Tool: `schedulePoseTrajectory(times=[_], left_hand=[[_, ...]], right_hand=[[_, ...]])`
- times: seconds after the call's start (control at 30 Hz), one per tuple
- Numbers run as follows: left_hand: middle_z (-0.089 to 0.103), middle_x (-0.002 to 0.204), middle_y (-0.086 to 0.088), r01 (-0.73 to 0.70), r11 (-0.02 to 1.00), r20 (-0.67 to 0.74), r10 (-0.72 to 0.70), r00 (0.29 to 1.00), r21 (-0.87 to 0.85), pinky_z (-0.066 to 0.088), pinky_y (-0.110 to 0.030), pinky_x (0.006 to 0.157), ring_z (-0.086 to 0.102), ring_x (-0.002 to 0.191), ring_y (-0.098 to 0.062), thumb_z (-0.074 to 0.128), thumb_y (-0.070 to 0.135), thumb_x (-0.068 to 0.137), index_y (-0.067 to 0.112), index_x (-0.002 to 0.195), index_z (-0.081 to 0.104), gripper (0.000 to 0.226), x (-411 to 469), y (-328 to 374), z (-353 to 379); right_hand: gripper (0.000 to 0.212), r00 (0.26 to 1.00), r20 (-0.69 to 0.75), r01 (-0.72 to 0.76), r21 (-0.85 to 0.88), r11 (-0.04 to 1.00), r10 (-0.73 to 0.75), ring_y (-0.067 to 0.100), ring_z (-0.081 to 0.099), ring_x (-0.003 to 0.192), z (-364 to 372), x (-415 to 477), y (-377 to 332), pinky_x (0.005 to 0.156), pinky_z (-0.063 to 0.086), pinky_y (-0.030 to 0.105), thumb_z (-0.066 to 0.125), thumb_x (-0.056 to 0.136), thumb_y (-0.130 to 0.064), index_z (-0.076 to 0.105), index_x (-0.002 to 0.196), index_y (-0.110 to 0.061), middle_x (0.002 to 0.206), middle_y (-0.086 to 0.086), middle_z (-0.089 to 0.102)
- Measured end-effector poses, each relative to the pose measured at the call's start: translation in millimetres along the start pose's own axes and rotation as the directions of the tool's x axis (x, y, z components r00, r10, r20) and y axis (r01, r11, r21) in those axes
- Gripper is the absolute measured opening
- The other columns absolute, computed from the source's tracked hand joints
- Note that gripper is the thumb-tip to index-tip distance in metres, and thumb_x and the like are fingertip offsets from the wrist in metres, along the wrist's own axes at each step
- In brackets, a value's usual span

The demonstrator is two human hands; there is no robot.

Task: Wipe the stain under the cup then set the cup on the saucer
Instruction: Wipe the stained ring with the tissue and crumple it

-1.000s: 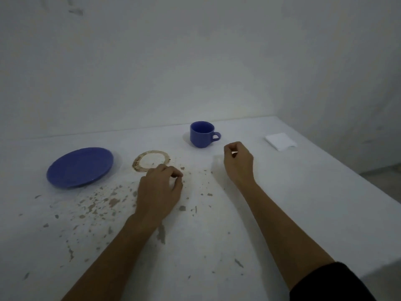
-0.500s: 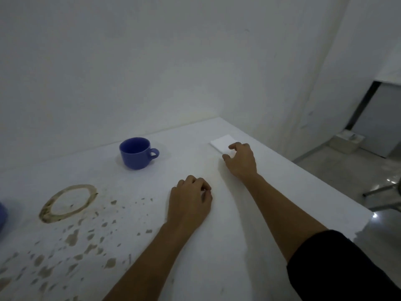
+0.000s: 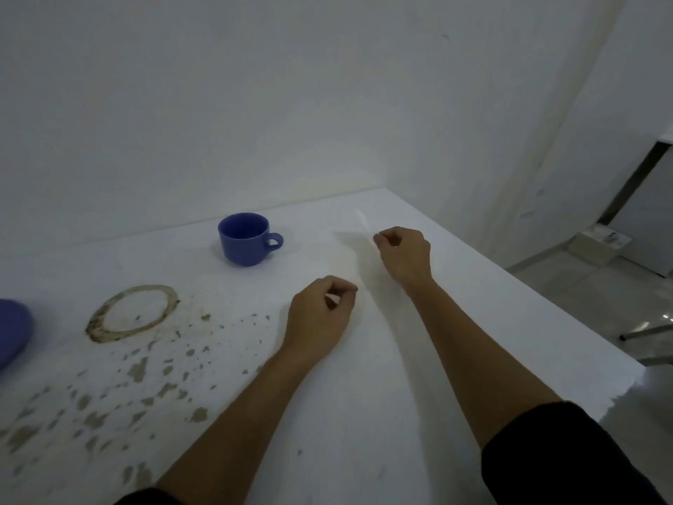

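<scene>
- head view: half a second ago the right hand [image 3: 402, 255] lay on a flat white napkin; now its fingers are curled and pinching a blurred white napkin [image 3: 361, 221], which rises thin and edge-on.
- the left hand [image 3: 318, 318] stays on the white table [image 3: 382, 395], fingers loosely curled, gripping nothing.
- one round blue ceramic cup [image 3: 247, 238], upright, stands beyond the brown ring-shaped stain [image 3: 133, 312], apart from it.
- one blue saucer [image 3: 12, 331], cut off at the left edge.
- many brown flecks [image 3: 138, 369] near the ring.
</scene>
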State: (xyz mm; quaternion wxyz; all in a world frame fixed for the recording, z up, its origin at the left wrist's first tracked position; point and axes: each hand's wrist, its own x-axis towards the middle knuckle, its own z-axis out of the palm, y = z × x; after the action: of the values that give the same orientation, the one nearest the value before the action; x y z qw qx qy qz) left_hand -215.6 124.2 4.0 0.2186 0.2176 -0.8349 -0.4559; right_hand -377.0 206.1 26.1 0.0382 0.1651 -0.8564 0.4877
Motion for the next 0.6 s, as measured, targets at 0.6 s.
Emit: schedulePoseTrajectory(times=[0.6], left_hand=[[0.062, 0.116, 0.003, 0.219, 0.843, -0.399, -0.441, 0.804, -0.491, 0.054, -0.029, 0.082, 0.058, 0.098, -0.013, 0.06, 0.029, 0.089, 0.029, 0.108, 0.062, 0.018, -101, -50, -209]], right_hand=[[0.02, 0.612, 0.782, -0.225, 0.318, 0.921, -0.121, 0.02, 0.069, 0.077, 99, -196, -149, 0.07, 0.056, 0.027, 0.06, 0.093, -0.028, 0.069, 0.103, -0.013, 0.096, 0.006, 0.072]])
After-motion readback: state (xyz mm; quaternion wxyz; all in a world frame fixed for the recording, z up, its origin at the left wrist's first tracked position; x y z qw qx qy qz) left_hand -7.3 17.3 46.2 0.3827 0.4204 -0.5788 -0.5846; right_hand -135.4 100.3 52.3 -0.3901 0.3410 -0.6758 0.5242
